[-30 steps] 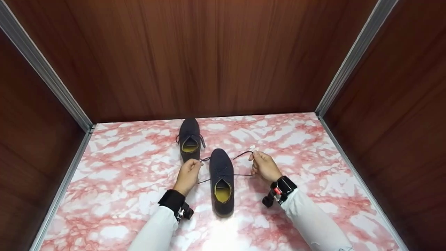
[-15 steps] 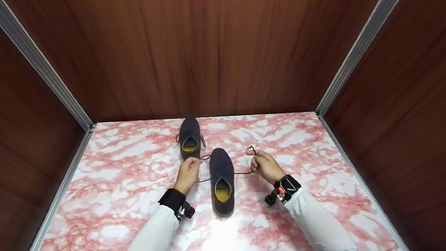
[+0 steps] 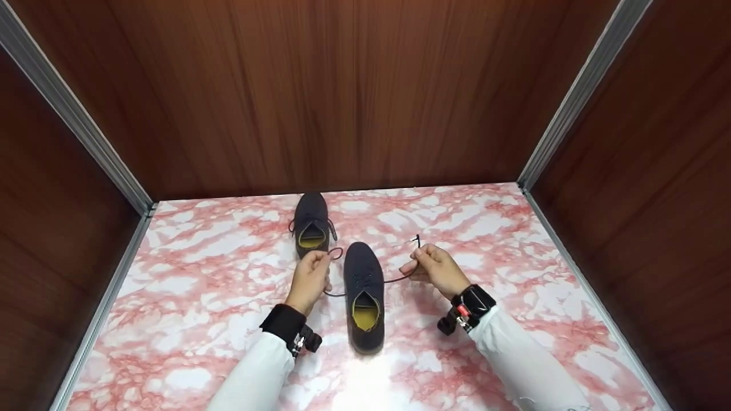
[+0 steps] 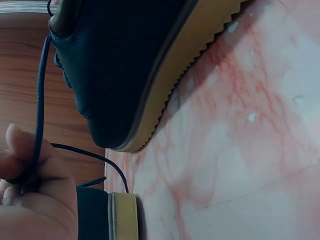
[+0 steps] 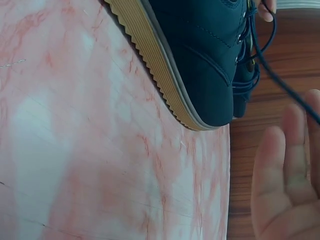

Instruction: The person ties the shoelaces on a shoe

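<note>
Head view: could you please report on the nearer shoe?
Left hand, right hand each pinching lace. Nearer shoe upright between them. Farther shoe beyond left hand.

- Dark-blue lace-up shoe (image 4: 120, 65): tan serrated sole on pink-and-white marbled surface (image 4: 225, 140).
- Lace (image 4: 41, 95): runs from shoe's lacing to left hand (image 4: 45, 202), pinched there; further stretch arcs past shoe's toe.
- Second shoe (image 4: 93, 215): beyond shoe's toe, partly hidden.
- Wood-grain panel (image 4: 25, 75): behind shoe.

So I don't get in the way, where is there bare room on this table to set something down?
The table is bare between the left hand and the left wall, and between the right hand and the right wall. The middle is crowded: both hands hold laces of the nearer shoe, and the farther shoe stands just beyond the left hand.
</note>
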Motion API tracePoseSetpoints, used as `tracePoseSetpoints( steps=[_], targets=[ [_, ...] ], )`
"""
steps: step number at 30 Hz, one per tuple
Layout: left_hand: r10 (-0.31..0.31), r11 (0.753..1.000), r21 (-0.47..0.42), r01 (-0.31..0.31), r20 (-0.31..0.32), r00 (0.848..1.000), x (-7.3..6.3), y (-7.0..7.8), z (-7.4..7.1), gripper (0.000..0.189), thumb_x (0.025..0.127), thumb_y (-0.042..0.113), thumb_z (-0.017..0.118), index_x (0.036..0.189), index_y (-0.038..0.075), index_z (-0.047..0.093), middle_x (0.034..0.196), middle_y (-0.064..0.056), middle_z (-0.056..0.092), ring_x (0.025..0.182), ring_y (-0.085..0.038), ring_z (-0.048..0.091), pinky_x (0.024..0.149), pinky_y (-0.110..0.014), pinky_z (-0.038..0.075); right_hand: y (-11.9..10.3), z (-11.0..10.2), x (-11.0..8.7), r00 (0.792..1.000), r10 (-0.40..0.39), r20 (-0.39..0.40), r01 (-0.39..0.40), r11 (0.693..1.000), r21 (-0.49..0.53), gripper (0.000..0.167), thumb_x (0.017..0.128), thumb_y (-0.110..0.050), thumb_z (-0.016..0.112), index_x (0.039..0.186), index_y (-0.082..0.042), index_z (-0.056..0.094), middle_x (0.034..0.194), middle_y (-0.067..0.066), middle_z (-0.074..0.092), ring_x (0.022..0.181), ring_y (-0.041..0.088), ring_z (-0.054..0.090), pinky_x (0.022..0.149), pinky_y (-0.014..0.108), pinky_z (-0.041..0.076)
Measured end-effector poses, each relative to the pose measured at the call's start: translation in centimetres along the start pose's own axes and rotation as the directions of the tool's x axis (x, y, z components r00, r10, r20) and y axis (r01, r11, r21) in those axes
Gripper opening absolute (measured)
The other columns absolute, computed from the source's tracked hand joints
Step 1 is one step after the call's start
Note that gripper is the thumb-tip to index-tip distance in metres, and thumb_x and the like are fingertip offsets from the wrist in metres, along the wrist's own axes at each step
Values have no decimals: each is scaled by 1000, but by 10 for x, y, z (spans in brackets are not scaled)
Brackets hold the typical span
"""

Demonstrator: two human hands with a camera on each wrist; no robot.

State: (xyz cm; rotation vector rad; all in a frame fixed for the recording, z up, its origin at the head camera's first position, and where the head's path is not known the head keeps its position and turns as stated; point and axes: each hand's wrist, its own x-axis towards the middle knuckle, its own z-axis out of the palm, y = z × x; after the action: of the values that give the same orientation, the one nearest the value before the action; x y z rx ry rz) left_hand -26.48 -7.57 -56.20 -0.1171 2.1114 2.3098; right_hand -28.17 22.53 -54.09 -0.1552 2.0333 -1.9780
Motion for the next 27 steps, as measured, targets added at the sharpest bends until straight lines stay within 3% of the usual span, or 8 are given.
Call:
tracePoseSetpoints(
  steps=[6, 12, 17, 20, 24, 27],
  targets=[
    [2, 1000, 11, -2, 12, 1000, 1, 7, 4, 19, 107, 17, 58, 113, -1, 59, 70, 3, 49, 51, -9, 46, 53, -23, 52, -1, -1, 2, 997, 7, -78, -13, 997, -78, 29, 111, -26, 52, 94, -5, 62, 86, 2, 79, 75, 12, 73, 75, 32, 63],
    [7, 999, 40, -8, 18, 1000, -2, 9, 6, 22, 106, 17, 60, 115, -3, 61, 74, -3, 59, 54, -9, 52, 55, -22, 53, -5, -1, 3, 994, -3, -107, -11, 992, -122, 37, 109, -28, 57, 98, 6, 66, 88, 12, 77, 57, 10, 60, 52, 22, 49],
    [22, 989, 147, -26, 29, 999, -8, 6, 5, 29, 105, 9, 52, 127, -8, 60, 81, -7, 68, 60, -10, 56, 59, -22, 52, -13, 0, 5, 999, 18, -51, -23, 995, -93, 26, 110, -22, 54, 99, -1, 65, 85, 7, 75, 61, 11, 65, 56, 23, 56],
    [29, 977, 212, -38, 44, 999, -12, 4, 3, 33, 105, 8, 49, 131, -8, 60, 89, -16, 71, 63, -11, 58, 60, -22, 51, -19, 3, 7, 999, 15, -37, -19, 993, -116, 20, 109, -16, 54, 98, -4, 66, 85, 6, 74, 65, 11, 67, 61, 25, 60],
    [48, 955, 291, -62, 56, 997, -16, 2, -2, 31, 104, 8, 49, 127, -5, 65, 99, -22, 70, 64, -10, 59, 58, -21, 49, -27, 7, 10, 1000, -7, -28, 1, 977, -211, 16, 107, -13, 57, 103, 0, 67, 88, 11, 74, 67, 10, 68, 64, 26, 62],
    [63, 935, 345, -80, 60, 996, -19, 0, -5, 30, 103, 8, 51, 124, -2, 70, 92, -18, 68, 63, -9, 59, 54, -20, 47, -31, 10, 12, 999, -39, -20, 30, 948, -317, 17, 106, -12, 58, 108, 1, 68, 91, 16, 75, 67, 9, 68, 62, 24, 60]
  ],
)
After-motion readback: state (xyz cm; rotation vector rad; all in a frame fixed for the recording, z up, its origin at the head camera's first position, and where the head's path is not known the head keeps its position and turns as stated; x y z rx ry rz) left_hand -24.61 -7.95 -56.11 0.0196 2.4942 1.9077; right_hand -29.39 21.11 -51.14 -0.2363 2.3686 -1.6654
